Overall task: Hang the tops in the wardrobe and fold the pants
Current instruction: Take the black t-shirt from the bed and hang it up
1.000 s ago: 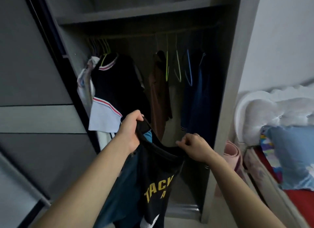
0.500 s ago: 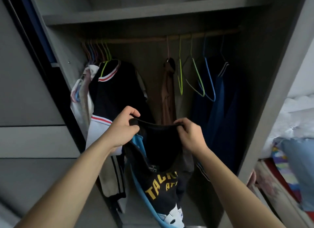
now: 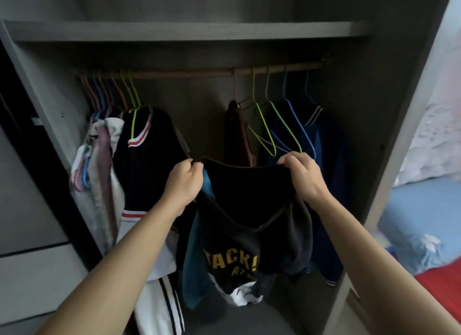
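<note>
Head view: limp black top, yellow lettering.

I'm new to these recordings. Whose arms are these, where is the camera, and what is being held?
There is no machine here: a person works with bare hands, and every picture comes from one wide-angle camera on their head, looking forward and down. So both arms are the wearer's own. The left hand and the right hand each grip the upper edge of a black top with yellow lettering, holding it spread before an open wardrobe. On its rail hang a dark top with red and white trim, blue garments and empty green hangers. A bed shows at the right.
</note>
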Demonstrator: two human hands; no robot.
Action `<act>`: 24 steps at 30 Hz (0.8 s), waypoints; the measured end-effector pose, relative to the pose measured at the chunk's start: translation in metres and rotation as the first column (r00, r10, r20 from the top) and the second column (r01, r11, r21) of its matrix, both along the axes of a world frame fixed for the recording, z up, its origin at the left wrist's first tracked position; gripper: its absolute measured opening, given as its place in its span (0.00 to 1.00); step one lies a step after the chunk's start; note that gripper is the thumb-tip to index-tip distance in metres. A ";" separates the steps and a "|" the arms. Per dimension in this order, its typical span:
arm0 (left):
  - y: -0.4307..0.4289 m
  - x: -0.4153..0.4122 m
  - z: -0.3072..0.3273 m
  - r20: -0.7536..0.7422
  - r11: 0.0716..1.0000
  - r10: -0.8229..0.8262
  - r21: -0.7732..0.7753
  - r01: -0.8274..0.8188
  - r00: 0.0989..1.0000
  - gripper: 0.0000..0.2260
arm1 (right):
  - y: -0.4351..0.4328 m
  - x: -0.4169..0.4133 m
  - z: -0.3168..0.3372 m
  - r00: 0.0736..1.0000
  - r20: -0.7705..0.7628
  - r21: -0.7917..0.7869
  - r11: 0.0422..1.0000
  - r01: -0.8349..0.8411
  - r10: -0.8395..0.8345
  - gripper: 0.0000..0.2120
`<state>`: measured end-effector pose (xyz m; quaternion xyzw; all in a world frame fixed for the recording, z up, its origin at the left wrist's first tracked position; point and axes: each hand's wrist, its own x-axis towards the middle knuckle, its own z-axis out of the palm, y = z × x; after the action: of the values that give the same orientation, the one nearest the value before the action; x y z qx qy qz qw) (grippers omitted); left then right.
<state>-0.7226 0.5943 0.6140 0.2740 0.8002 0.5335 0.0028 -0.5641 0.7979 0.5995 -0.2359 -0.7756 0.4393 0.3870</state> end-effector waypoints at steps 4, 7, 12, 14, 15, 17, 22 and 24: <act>0.021 -0.006 0.001 0.233 0.973 -0.133 0.215 0.082 0.963 0.15 | 0.009 -0.015 0.010 1.000 -0.004 -0.042 0.999 0.011 -0.012 0.15; 0.033 -0.007 -0.006 0.203 0.975 -0.164 0.180 0.128 0.965 0.14 | 0.026 -0.041 0.021 0.998 0.046 -0.035 0.998 0.054 -0.052 0.24; 0.042 -0.024 -0.018 0.259 0.981 -0.108 0.184 0.061 0.960 0.13 | 0.054 -0.094 0.037 0.980 0.184 0.015 0.997 0.071 -0.072 0.33; 0.041 -0.030 -0.022 0.263 0.986 -0.092 0.158 0.052 0.960 0.14 | 0.067 -0.113 0.037 0.981 0.192 -0.168 0.986 0.006 0.027 0.33; 0.041 -0.033 -0.024 0.259 0.987 -0.091 0.150 0.054 0.962 0.14 | 0.071 -0.123 0.035 0.983 0.168 -0.225 0.974 -0.030 0.069 0.29; 0.038 -0.035 -0.026 0.247 0.990 -0.078 0.132 0.046 0.966 0.15 | 0.076 -0.136 0.035 0.992 0.124 -0.125 0.992 -0.022 0.038 0.13; 0.036 -0.033 -0.026 0.228 0.994 -0.009 0.110 -0.017 0.974 0.10 | 0.067 -0.132 0.038 0.996 -0.087 0.022 1.000 0.011 -0.009 0.14; 0.039 -0.033 -0.026 0.229 0.995 -0.004 0.101 -0.019 0.973 0.10 | 0.060 -0.124 0.033 0.991 -0.130 0.052 0.998 -0.023 0.029 0.13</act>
<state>-0.7556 0.6333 0.5880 0.2074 0.7670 0.6020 0.0789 -0.6883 0.8582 0.6322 -0.1866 -0.7624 0.4391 0.4372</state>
